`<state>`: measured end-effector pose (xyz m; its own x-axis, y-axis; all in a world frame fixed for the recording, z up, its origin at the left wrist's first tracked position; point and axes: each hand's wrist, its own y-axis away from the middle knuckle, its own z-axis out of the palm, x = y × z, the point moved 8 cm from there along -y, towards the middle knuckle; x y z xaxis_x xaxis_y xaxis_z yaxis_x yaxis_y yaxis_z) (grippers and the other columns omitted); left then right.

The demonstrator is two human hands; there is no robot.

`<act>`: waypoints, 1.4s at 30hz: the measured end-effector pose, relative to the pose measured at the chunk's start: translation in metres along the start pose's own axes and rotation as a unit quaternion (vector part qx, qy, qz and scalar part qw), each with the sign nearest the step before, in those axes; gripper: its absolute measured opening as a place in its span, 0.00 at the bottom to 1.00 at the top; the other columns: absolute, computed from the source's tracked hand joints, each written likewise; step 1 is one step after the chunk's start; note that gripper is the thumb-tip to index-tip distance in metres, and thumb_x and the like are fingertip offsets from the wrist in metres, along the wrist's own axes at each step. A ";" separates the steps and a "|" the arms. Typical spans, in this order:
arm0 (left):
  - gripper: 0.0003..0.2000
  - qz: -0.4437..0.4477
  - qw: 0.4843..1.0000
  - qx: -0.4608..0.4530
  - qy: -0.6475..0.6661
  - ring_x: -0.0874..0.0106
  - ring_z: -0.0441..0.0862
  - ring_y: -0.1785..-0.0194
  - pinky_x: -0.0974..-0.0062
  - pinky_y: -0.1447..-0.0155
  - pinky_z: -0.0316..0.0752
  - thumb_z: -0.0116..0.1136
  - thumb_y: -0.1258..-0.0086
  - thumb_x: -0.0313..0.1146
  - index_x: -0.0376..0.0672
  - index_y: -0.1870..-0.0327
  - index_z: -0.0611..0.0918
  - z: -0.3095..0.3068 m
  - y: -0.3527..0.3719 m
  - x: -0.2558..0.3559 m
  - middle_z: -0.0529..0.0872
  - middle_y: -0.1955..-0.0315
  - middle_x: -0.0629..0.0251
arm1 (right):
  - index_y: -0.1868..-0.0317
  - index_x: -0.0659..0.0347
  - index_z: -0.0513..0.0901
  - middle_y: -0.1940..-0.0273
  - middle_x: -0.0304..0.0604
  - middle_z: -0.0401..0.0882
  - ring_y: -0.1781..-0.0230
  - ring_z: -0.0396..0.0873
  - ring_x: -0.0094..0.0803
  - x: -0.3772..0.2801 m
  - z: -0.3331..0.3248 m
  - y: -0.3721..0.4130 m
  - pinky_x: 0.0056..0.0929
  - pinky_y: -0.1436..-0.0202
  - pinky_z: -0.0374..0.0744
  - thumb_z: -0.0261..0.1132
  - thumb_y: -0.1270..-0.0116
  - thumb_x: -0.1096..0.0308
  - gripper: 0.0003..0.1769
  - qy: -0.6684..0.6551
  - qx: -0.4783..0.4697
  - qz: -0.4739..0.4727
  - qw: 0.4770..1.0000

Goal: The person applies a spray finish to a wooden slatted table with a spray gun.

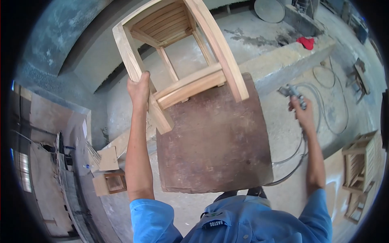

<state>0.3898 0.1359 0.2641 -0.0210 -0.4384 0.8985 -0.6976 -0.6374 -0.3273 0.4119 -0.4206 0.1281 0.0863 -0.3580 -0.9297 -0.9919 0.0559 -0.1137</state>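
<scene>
My left hand is closed around a leg of an unfinished wooden chair, tilted over the far part of a brown, worn work board. The chair's slatted seat or back faces away from me, and its crossbar runs between two legs. Off to the right, apart from the chair, my right hand grips a metal spray gun. A grey hose trails down from the gun. Some blur hides the gun's finer details.
Loops of hose lie on the floor at right. A low concrete ledge carries a red cloth. More wooden chairs stand at lower right. A small wooden piece and cardboard are at left.
</scene>
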 end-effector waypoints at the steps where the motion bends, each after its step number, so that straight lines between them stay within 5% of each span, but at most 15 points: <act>1: 0.25 0.000 1.000 0.009 0.005 0.69 0.79 0.55 0.72 0.49 0.74 0.64 0.42 0.36 0.29 0.47 0.75 -0.001 0.008 0.001 0.82 0.57 0.55 | 0.71 0.63 0.82 0.79 0.33 0.77 0.75 0.73 0.18 -0.019 -0.022 -0.016 0.23 0.70 0.71 0.64 0.31 0.61 0.15 0.030 -0.003 -0.029 0.999; 6: 0.23 0.000 0.997 0.053 -0.049 0.70 0.79 0.56 0.72 0.50 0.74 0.64 0.42 0.36 0.31 0.47 0.75 -0.009 0.054 0.002 0.82 0.59 0.57 | 0.59 0.63 0.85 0.76 0.31 0.77 0.75 0.73 0.17 -0.112 -0.056 -0.098 0.20 0.69 0.70 0.64 0.30 0.59 0.14 0.073 -0.037 -0.242 0.967; 10: 0.23 -0.004 0.996 0.067 -0.052 0.71 0.78 0.57 0.72 0.50 0.74 0.63 0.41 0.35 0.31 0.48 0.75 -0.015 0.086 -0.002 0.82 0.59 0.58 | 0.43 0.62 0.83 0.75 0.30 0.77 0.73 0.74 0.16 -0.139 -0.005 -0.130 0.18 0.67 0.73 0.68 0.32 0.57 0.22 -0.050 -0.072 -0.276 0.957; 16: 0.18 -0.011 0.996 0.060 -0.059 0.73 0.77 0.59 0.72 0.52 0.74 0.63 0.38 0.36 0.33 0.52 0.78 -0.016 0.118 -0.015 0.81 0.62 0.62 | 0.45 0.59 0.84 0.65 0.43 0.88 0.68 0.84 0.29 -0.127 0.093 -0.164 0.29 0.61 0.80 0.71 0.36 0.51 0.26 -0.093 -0.051 -0.296 0.949; 20: 0.14 -0.019 0.998 0.036 -0.052 0.76 0.75 0.57 0.74 0.51 0.71 0.60 0.32 0.36 0.36 0.52 0.77 -0.026 0.120 -0.039 0.79 0.60 0.64 | 0.48 0.53 0.85 0.69 0.51 0.86 0.67 0.86 0.47 -0.132 0.132 -0.175 0.41 0.59 0.82 0.67 0.38 0.41 0.28 -0.004 0.012 -0.361 0.933; 23: 0.15 -0.039 0.995 0.065 -0.060 0.76 0.75 0.56 0.74 0.51 0.71 0.60 0.31 0.36 0.35 0.51 0.76 -0.032 0.121 -0.042 0.78 0.60 0.65 | 0.49 0.52 0.86 0.70 0.51 0.86 0.65 0.84 0.52 -0.133 0.148 -0.188 0.44 0.59 0.82 0.66 0.39 0.39 0.28 -0.007 -0.015 -0.302 0.953; 33: 0.16 -0.057 0.988 0.121 -0.072 0.74 0.76 0.59 0.73 0.53 0.73 0.61 0.33 0.36 0.33 0.53 0.77 -0.036 0.123 -0.038 0.80 0.61 0.62 | 0.50 0.53 0.86 0.67 0.52 0.86 0.65 0.85 0.50 -0.108 0.167 -0.199 0.42 0.57 0.82 0.66 0.38 0.40 0.28 -0.010 -0.030 -0.296 0.955; 42: 0.14 -0.054 0.991 0.113 -0.051 0.75 0.78 0.60 0.74 0.54 0.74 0.62 0.35 0.32 0.33 0.54 0.79 -0.037 0.126 -0.034 0.82 0.63 0.63 | 0.50 0.56 0.86 0.68 0.54 0.85 0.65 0.86 0.49 -0.163 0.238 -0.201 0.40 0.63 0.81 0.71 0.42 0.57 0.21 -0.107 -0.112 -0.371 0.916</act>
<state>0.2762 0.0938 0.2034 0.1253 -0.4143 0.9015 -0.5131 -0.8047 -0.2985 0.6190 -0.1518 0.2193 0.7359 -0.0275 -0.6765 -0.6457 -0.3295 -0.6889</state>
